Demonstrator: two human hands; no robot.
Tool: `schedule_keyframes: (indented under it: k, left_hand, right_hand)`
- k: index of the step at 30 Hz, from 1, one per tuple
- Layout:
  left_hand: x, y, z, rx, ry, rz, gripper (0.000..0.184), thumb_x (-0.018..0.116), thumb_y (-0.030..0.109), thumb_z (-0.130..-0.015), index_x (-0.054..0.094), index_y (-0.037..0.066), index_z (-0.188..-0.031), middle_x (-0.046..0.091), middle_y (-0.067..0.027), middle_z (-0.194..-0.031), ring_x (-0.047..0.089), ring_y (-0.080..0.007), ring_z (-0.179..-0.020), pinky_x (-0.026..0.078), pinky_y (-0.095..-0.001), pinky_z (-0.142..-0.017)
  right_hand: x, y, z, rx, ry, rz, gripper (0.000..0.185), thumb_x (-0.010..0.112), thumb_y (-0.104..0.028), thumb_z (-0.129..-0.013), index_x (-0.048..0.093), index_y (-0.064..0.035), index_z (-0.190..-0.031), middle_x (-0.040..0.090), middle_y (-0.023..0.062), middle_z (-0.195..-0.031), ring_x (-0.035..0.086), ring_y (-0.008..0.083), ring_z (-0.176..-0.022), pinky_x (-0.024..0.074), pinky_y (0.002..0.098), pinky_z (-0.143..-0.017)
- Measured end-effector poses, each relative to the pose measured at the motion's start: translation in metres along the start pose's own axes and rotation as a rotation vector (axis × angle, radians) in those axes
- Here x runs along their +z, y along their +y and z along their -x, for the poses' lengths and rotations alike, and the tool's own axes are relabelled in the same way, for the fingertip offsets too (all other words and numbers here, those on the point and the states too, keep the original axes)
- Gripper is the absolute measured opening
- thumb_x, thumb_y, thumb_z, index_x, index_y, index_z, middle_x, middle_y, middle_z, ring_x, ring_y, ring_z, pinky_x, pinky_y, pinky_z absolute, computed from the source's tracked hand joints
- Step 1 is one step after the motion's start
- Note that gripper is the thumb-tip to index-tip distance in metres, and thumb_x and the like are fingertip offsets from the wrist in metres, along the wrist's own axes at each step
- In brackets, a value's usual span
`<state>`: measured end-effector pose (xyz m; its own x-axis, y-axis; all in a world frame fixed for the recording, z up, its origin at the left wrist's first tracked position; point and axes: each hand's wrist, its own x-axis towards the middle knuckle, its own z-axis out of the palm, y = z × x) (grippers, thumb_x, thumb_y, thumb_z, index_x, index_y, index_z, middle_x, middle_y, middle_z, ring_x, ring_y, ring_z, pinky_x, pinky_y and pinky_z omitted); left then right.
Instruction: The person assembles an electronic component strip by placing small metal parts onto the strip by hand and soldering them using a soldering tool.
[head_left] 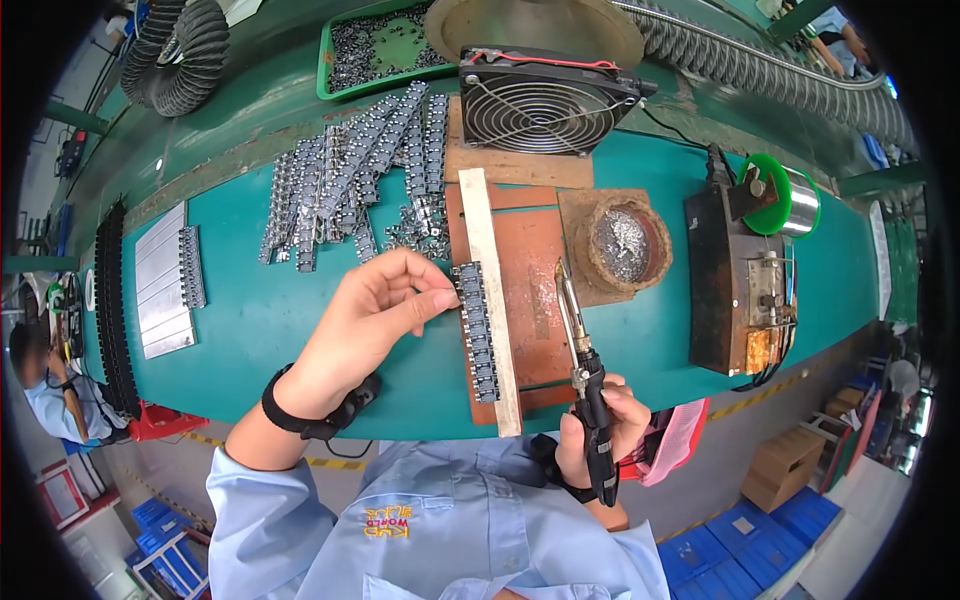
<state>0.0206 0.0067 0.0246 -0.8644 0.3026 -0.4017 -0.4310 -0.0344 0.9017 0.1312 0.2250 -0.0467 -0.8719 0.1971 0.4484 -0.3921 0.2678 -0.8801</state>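
My right hand [613, 425] grips a soldering iron [597, 425] by its black handle, its metal tip pointing away from me over the reddish-brown board [535, 300]. A strip of small dark circuit boards [478, 335] lies lengthwise along a pale wooden bar [490, 300] on that board. My left hand [385, 300] is closed in a pinch at the strip's left edge, near its far end. What sits between those fingertips is too small to make out. Right of the iron's tip stands a round pot [630, 245] holding silvery solder scraps.
Behind the work is a black fan [545, 105]. Piled circuit strips [350, 165] and a green tray of small parts [325, 60] lie at the back left. A solder spool [800, 200] tops a metal box [720, 290] at right. Metal plates [165, 285] lie at left.
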Motion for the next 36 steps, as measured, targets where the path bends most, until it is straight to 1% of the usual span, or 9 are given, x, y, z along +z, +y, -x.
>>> schedule_keyframes:
  k: [2, 6, 10, 15, 18, 26, 34, 35, 36]
  left_hand:
    - [-0.006, -0.007, -0.006, -0.061, -0.016, -0.009, 0.006, 0.059, 0.006, -0.081, 0.055, 0.003, -0.084, 0.061, -0.0063, -0.083, 0.053, -0.007, -0.071, 0.04, -0.0194, -0.06]
    - [-0.012, -0.01, -0.009, -0.105, -0.047, 0.081, 0.006, 0.059, 0.006, -0.081, 0.056, 0.003, -0.084, 0.061, -0.0058, -0.083, 0.055, -0.008, -0.074, 0.041, -0.0195, -0.061]
    - [-0.014, -0.011, -0.012, -0.138, -0.075, 0.052, 0.008, 0.059, 0.005, -0.08, 0.055, 0.003, -0.087, 0.06, -0.0045, -0.083, 0.057, -0.0093, -0.078, 0.042, -0.0199, -0.062]
    - [-0.016, -0.014, -0.017, -0.133, -0.104, 0.105, 0.01, 0.059, 0.006, -0.081, 0.054, 0.003, -0.09, 0.061, -0.0029, -0.083, 0.057, -0.008, -0.077, 0.043, -0.0201, -0.064]
    - [-0.016, -0.017, -0.022, -0.149, -0.158, 0.108, 0.012, 0.059, 0.005, -0.081, 0.052, 0.004, -0.091, 0.061, -0.0028, -0.084, 0.057, -0.008, -0.078, 0.043, -0.0198, -0.066]
    - [-0.016, -0.016, -0.022, -0.163, -0.174, 0.129, 0.013, 0.059, 0.004, -0.081, 0.051, 0.004, -0.091, 0.059, -0.0023, -0.083, 0.056, -0.0078, -0.075, 0.044, -0.0202, -0.069]
    - [-0.017, -0.019, -0.023, -0.124, -0.187, 0.146, 0.014, 0.06, 0.005, -0.081, 0.051, 0.003, -0.092, 0.059, -0.002, -0.082, 0.054, -0.0073, -0.073, 0.044, -0.0198, -0.068]
    - [-0.017, -0.02, -0.023, -0.124, -0.184, 0.149, 0.014, 0.06, 0.005, -0.081, 0.051, 0.003, -0.092, 0.059, -0.002, -0.082, 0.054, -0.0073, -0.073, 0.044, -0.0198, -0.068]
    - [-0.017, -0.02, -0.023, -0.122, -0.184, 0.141, 0.014, 0.06, 0.005, -0.081, 0.051, 0.003, -0.092, 0.059, -0.002, -0.082, 0.055, -0.0073, -0.073, 0.044, -0.0198, -0.068]
  right_hand:
    - [0.0, 0.0, 0.001, 0.008, 0.009, -0.004, 0.046, 0.066, -0.023, -0.076, 0.037, -0.005, -0.107, 0.045, 0.0066, -0.075, 0.044, 0.0169, -0.071, 0.0364, 0.0278, -0.065]
    - [-0.001, 0.003, 0.001, -0.004, 0.0, -0.019, 0.046, 0.067, -0.022, -0.075, 0.037, -0.0051, -0.107, 0.045, 0.0066, -0.074, 0.044, 0.0173, -0.072, 0.0361, 0.0269, -0.063]
    - [0.002, 0.004, -0.001, -0.029, 0.017, -0.019, 0.046, 0.067, -0.021, -0.075, 0.038, -0.0052, -0.107, 0.045, 0.0066, -0.073, 0.044, 0.0174, -0.071, 0.0353, 0.0257, -0.062]
    - [0.001, 0.004, -0.001, -0.022, -0.004, 0.002, 0.046, 0.066, -0.022, -0.075, 0.038, -0.0051, -0.107, 0.045, 0.0063, -0.073, 0.044, 0.0173, -0.07, 0.0351, 0.0258, -0.061]
    - [0.001, 0.003, -0.001, -0.007, -0.007, 0.012, 0.046, 0.066, -0.022, -0.075, 0.038, -0.005, -0.107, 0.045, 0.0053, -0.071, 0.043, 0.0169, -0.069, 0.0351, 0.0265, -0.062]
    - [0.002, 0.002, -0.003, -0.028, -0.016, 0.042, 0.045, 0.065, -0.023, -0.076, 0.038, -0.0044, -0.106, 0.044, 0.0042, -0.068, 0.044, 0.0166, -0.068, 0.0359, 0.0267, -0.062]
    - [0.002, 0.002, -0.002, 0.0, -0.019, 0.069, 0.045, 0.064, -0.028, -0.077, 0.037, -0.0054, -0.105, 0.045, 0.0057, -0.071, 0.043, 0.0155, -0.066, 0.0361, 0.0261, -0.061]
    - [0.001, 0.001, -0.002, 0.0, -0.023, 0.069, 0.045, 0.064, -0.028, -0.077, 0.037, -0.0054, -0.105, 0.045, 0.0057, -0.071, 0.043, 0.0155, -0.066, 0.0361, 0.0261, -0.061]
    - [0.0, 0.0, -0.001, 0.023, -0.021, 0.035, 0.045, 0.066, -0.023, -0.075, 0.037, -0.0052, -0.105, 0.047, 0.0063, -0.072, 0.044, 0.0169, -0.067, 0.0366, 0.0282, -0.063]
